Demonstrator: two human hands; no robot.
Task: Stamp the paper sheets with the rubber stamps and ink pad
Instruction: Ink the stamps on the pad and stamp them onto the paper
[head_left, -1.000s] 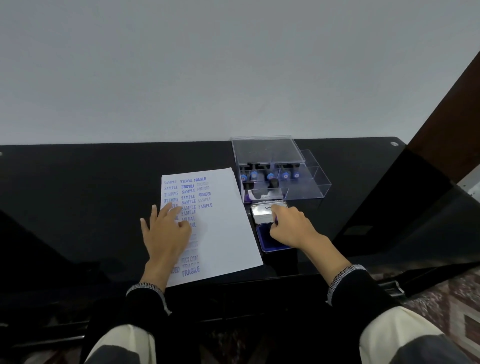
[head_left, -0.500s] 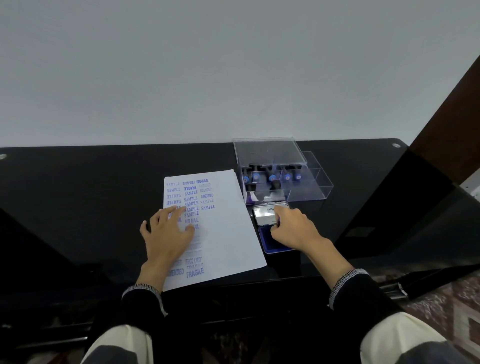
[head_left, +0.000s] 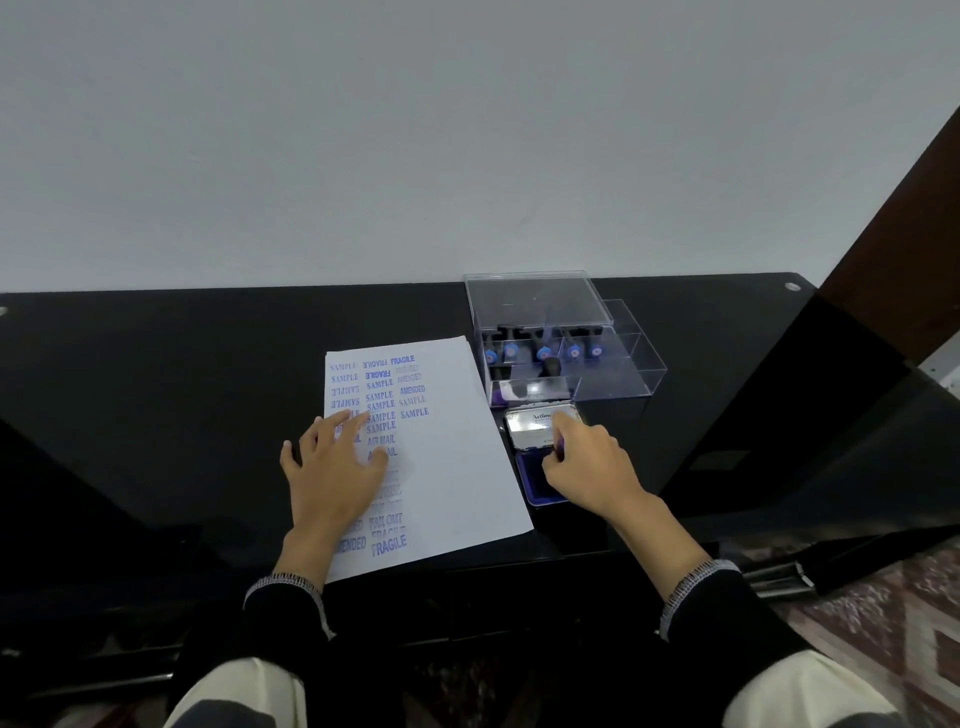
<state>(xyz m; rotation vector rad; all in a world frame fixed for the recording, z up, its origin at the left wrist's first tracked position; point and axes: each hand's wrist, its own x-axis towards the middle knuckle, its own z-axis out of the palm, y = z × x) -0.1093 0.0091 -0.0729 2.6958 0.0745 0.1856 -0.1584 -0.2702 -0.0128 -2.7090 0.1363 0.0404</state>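
Note:
A white paper sheet (head_left: 457, 457) lies on the black table (head_left: 156, 389), covered on its left half with blue stamped words such as SAMPLE, FRAGILE and AIR MAIL. My left hand (head_left: 332, 473) presses flat on it with spread fingers. To the right sits the open ink pad (head_left: 532, 480), its blue pad near me and its silver lid (head_left: 535, 426) folded back. My right hand (head_left: 592, 467) hovers over the pad, fingers curled round a small stamp (head_left: 558, 448) that is mostly hidden.
A clear plastic box (head_left: 618, 374) behind the ink pad holds several blue-tipped stamps (head_left: 543, 352); its lid stands open at the back. A dark brown panel rises at the far right. The table's front edge runs just below the paper.
My right hand has shifted slightly over the ink pad with the stamp. My left hand's fingers have spread a little on the sheet.

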